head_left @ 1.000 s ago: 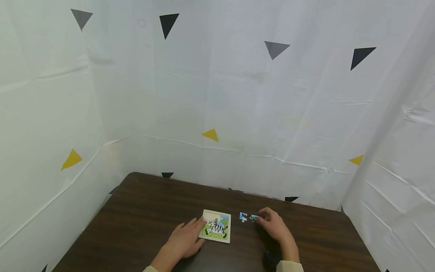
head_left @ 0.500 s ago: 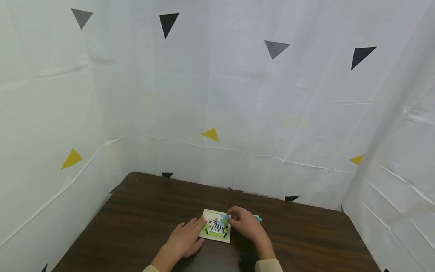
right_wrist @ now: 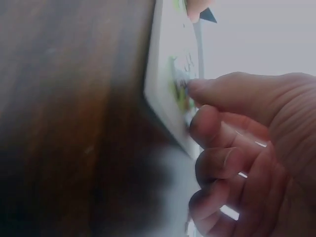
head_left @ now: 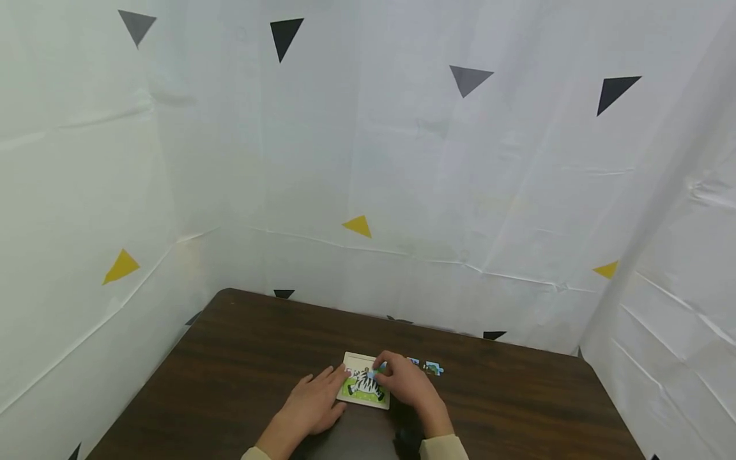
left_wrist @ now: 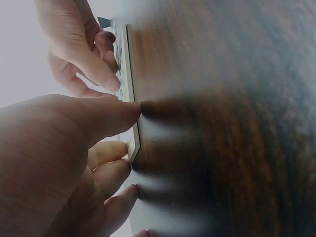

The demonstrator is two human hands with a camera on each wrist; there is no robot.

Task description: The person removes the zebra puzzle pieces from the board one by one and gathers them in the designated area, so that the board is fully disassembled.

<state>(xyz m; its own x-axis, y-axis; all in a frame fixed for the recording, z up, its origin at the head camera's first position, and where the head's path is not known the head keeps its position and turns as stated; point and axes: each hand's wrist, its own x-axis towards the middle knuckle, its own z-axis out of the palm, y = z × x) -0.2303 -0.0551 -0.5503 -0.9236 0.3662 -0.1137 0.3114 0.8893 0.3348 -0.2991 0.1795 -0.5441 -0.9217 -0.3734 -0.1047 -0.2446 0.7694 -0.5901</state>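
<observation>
Square, flat puzzle board (head_left: 358, 363), resting on the near middle of the tabletop (head_left: 259, 345). Shows a black-and-white striped zebra (head_left: 363, 386) over bright green, with a bare cream patch toward the far left. Has a thin, pale, wood-like rim with crisp edges. To the right, two small printed pieces: a right piece (head_left: 434, 368) in blue and green with a rounded tab, and a left piece (head_left: 413, 361) mostly hidden. Underneath, dark brown grain with a soft sheen. Left grip (head_left: 316, 402): spread, touching the board's left side, thumb against the near edge. Right grip (head_left: 407, 382): curled, thumb and index tip close together over the board's right half; cannot tell whether pinching anything.
</observation>
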